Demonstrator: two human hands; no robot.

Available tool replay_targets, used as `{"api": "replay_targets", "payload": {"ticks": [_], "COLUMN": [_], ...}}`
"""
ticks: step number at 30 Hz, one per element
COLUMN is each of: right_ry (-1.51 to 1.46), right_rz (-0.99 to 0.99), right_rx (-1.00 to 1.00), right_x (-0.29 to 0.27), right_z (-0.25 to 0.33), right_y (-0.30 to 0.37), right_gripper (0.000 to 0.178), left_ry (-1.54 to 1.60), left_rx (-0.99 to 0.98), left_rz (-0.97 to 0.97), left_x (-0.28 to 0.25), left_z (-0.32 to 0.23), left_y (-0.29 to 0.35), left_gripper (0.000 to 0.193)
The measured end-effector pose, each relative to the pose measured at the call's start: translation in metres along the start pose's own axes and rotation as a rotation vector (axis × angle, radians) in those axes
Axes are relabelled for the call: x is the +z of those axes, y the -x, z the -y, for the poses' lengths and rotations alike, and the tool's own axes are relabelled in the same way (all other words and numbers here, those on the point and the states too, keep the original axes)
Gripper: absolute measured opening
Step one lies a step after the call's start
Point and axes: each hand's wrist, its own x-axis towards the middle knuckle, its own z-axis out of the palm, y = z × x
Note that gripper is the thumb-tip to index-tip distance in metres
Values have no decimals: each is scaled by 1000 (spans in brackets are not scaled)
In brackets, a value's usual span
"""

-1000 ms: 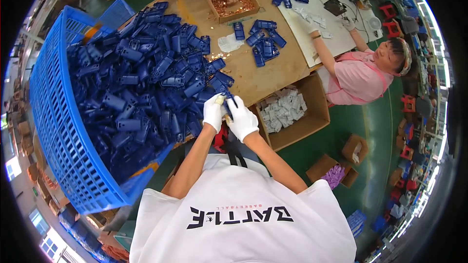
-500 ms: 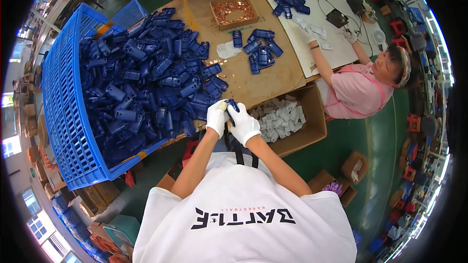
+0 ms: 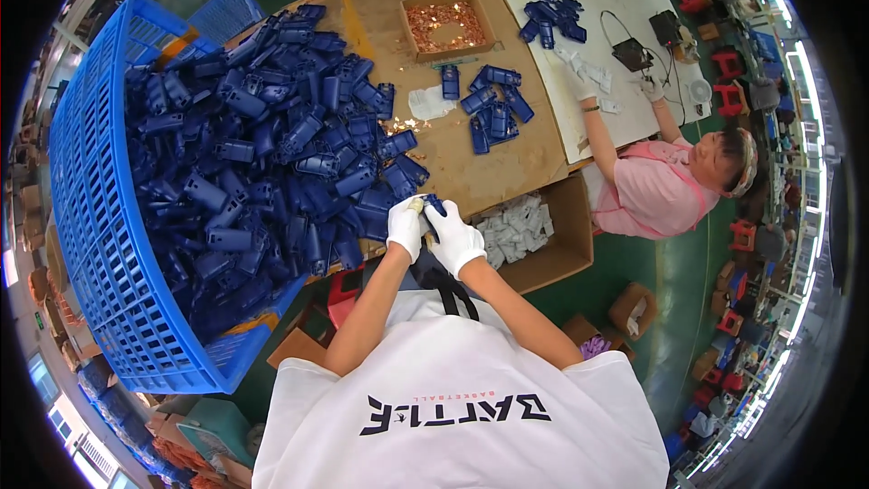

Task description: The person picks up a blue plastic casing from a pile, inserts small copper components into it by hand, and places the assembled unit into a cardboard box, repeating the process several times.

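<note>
Close in front of my body, both white-gloved hands meet over the near edge of the table. My right hand (image 3: pixel 456 237) is closed around a dark blue plastic housing (image 3: pixel 435 206), whose upper end sticks out past the fingers. At its left side my left hand (image 3: pixel 405 226) has its fingers pressed together, with a yellowish patch at the fingertips. What the left fingers pinch is too small to make out. Just left of the hands spreads a big heap of similar blue housings (image 3: pixel 262 140). Ahead lies a small group of blue housings (image 3: pixel 493 109) on brown cardboard (image 3: pixel 534 140).
A blue slatted crate (image 3: pixel 95 208) lies on its side behind the heap. Beyond stands a cardboard tray (image 3: pixel 407 23) of small copper-coloured pieces (image 3: pixel 444 14). A carton (image 3: pixel 575 226) of light grey parts (image 3: pixel 516 231) sits right of my hands. A co-worker in pink (image 3: pixel 656 181) works at the right.
My view has shifted slightly, so the crate and heap sit further left. Both hands stay together at the housing. The other person's hand at the far side has left the view.
</note>
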Motion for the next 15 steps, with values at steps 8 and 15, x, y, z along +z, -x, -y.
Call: {"api": "replay_targets", "payload": {"ticks": [8, 15], "right_ry": [31, 73], "right_rz": [30, 20], "right_rx": [73, 152], "right_x": [-4, 1], "right_z": [11, 4], "right_y": [-31, -56], "right_gripper": [51, 64], "left_ry": [73, 150], "left_rx": [-68, -90], "left_rz": [-27, 86], "left_x": [-2, 3], "left_z": [-7, -9], "left_y": [-33, -64], "left_gripper": [23, 20]}}
